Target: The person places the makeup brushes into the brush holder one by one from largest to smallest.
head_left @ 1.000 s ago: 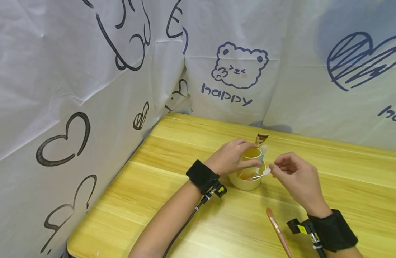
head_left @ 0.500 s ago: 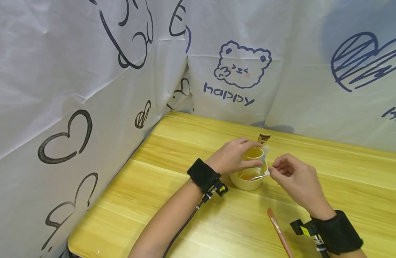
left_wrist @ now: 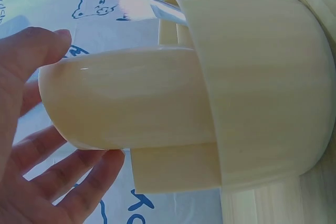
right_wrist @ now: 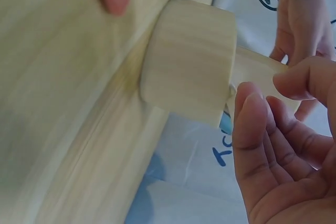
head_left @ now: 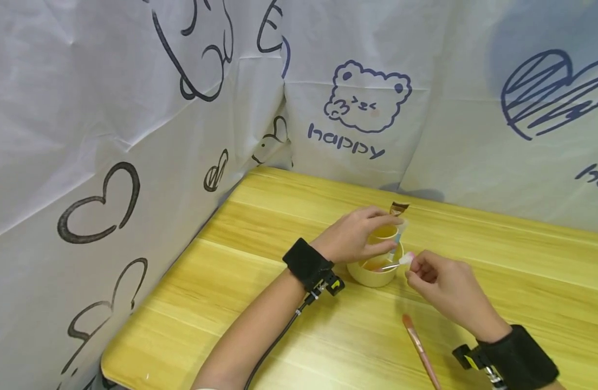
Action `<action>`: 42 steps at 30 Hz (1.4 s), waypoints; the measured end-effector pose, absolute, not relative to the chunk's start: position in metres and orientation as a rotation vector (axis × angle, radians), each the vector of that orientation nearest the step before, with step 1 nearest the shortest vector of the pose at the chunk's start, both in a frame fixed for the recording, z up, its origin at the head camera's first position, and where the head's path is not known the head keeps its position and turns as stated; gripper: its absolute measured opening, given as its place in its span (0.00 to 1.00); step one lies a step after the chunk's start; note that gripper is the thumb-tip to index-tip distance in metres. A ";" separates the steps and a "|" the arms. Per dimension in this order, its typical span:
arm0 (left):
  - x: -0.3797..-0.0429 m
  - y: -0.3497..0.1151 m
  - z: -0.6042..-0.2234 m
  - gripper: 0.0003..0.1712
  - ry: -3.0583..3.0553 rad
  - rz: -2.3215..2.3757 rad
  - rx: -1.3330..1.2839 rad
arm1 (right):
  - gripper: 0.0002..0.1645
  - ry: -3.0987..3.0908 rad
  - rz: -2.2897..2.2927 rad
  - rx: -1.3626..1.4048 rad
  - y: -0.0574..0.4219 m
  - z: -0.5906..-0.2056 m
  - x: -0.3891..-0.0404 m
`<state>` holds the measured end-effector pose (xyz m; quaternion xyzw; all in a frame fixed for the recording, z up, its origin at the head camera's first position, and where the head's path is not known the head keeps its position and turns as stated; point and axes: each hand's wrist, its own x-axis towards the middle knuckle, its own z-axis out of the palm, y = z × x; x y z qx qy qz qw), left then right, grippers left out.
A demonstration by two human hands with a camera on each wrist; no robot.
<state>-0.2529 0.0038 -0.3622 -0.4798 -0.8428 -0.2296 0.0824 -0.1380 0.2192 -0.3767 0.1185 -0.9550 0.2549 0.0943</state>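
Note:
My left hand [head_left: 350, 235] holds a pale yellow cup [left_wrist: 126, 100] near its rim, thumb on one side and fingers on the other. The cup stands in a wider cream bowl [head_left: 374, 278]. A brush [head_left: 404, 260] with white, pink-tipped bristles leans out over the bowl's right rim, its silver ferrule [left_wrist: 167, 11] at the edge. Just beside those bristles is my right hand [head_left: 452, 287]; its fingers are loosely curled, with a gap to the thumb and nothing between them in the right wrist view. A light blue piece [head_left: 396, 238] shows beside the cup.
A pink-handled makeup brush [head_left: 420, 349] lies on the wood-grain table [head_left: 260, 254], nearer the front. Behind the cup shows a brown, flat-ended thing [head_left: 398, 208]. White sheets with drawings [head_left: 367, 103] hang at the back and left. Cables run from both wrist cameras.
My right hand has let go of the brush's bristle end and moved slightly down and right. The brush stays leaning in the bowl. The left hand keeps its hold on the cup.

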 end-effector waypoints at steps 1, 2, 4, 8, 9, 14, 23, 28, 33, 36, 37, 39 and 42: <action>-0.253 0.004 -0.362 0.27 -2.513 -0.685 -1.443 | 0.04 -2.843 0.757 0.361 0.220 -0.377 -0.138; -0.253 0.003 -0.363 0.27 -2.507 -0.689 -1.454 | 0.04 -2.855 0.757 0.373 0.220 -0.378 -0.137; -0.253 0.003 -0.363 0.26 -2.490 -0.695 -1.481 | 0.04 -2.876 0.762 0.396 0.221 -0.379 -0.136; -0.254 0.003 -0.363 0.23 -2.464 -0.696 -1.522 | 0.05 -2.931 0.743 0.425 0.223 -0.381 -0.133; -0.254 0.003 -0.363 0.23 -2.463 -0.694 -1.529 | 0.05 -2.950 0.737 0.426 0.223 -0.382 -0.132; -0.254 0.004 -0.363 0.22 -2.484 -0.673 -1.538 | 0.04 -3.028 0.725 0.418 0.224 -0.388 -0.129; -0.253 0.005 -0.361 0.22 -2.476 -0.628 -1.538 | 0.04 -3.089 0.707 0.443 0.222 -0.393 -0.128; -0.252 0.006 -0.362 0.21 -2.464 -0.619 -1.517 | 0.07 -3.125 0.718 0.479 0.222 -0.395 -0.128; -0.251 0.006 -0.361 0.21 -2.482 -0.612 -1.494 | 0.09 -3.163 0.720 0.498 0.222 -0.397 -0.127; -0.251 0.006 -0.361 0.22 -2.494 -0.608 -1.484 | 0.10 -3.188 0.722 0.506 0.223 -0.399 -0.126; -0.251 0.006 -0.361 0.22 -2.496 -0.604 -1.481 | 0.10 -3.199 0.732 0.507 0.224 -0.400 -0.126; -0.250 0.006 -0.362 0.22 -2.493 -0.600 -1.481 | 0.11 -3.221 0.758 0.516 0.225 -0.401 -0.126; -0.250 0.006 -0.362 0.22 -2.487 -0.603 -1.484 | 0.11 -3.251 0.792 0.522 0.225 -0.402 -0.125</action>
